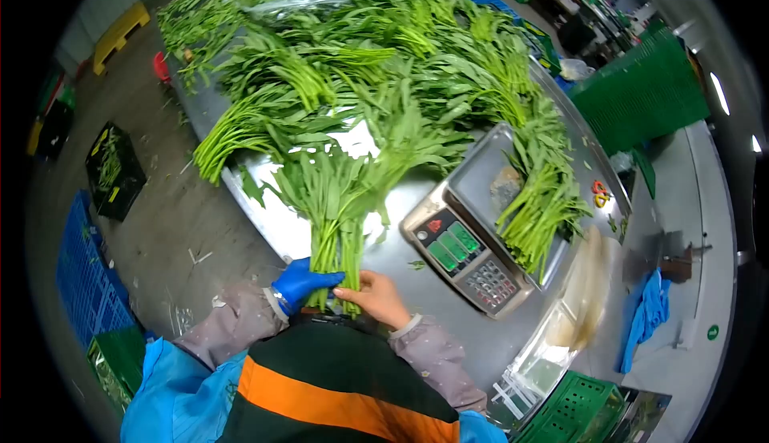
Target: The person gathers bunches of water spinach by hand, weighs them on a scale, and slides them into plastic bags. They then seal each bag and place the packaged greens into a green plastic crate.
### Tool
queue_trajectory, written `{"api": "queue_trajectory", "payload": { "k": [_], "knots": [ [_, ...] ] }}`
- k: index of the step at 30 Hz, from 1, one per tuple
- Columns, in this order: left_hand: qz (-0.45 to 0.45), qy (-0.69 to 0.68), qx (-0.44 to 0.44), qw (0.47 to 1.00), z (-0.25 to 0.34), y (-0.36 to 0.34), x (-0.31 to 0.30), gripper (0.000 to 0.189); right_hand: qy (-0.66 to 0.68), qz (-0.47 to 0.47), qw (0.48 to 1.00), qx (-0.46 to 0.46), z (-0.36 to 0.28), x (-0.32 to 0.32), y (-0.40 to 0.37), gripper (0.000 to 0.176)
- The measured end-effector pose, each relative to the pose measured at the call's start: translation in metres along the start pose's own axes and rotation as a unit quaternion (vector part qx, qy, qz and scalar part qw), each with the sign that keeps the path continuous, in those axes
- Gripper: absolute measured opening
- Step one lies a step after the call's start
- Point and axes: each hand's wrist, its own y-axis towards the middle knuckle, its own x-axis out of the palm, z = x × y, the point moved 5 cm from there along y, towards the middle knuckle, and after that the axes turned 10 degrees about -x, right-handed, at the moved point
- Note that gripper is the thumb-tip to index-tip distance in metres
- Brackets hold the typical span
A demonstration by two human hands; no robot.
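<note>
My left hand (306, 284), in a blue glove, is closed around the lower stems of a bunch of water spinach (328, 203) at the near edge of the metal table. On the other side of the same stems, my bare right hand (375, 297) grips with thumb and fingers. The leaves point away from me and overlap the heap. To the right stands a digital scale (469, 263), with another bunch of water spinach (533, 231) lying across its metal pan (473, 179).
A large heap of water spinach (336, 66) covers the far table. Red-and-yellow scissors (600, 194) lie at the right, near clear plastic bags (573, 307). A green crate (573, 411) stands at lower right. Left on the floor are a black crate (120, 191) and blue pallet (84, 267).
</note>
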Motion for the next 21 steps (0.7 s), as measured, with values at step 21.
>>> {"api": "queue_trajectory", "payload": {
  "k": [21],
  "knots": [
    [0.020, 0.080, 0.021, 0.996, 0.010, -0.015, -0.004, 0.023, 0.086, -0.020, 0.996, 0.015, 0.004, 0.004, 0.002, 0.026]
  ]
}}
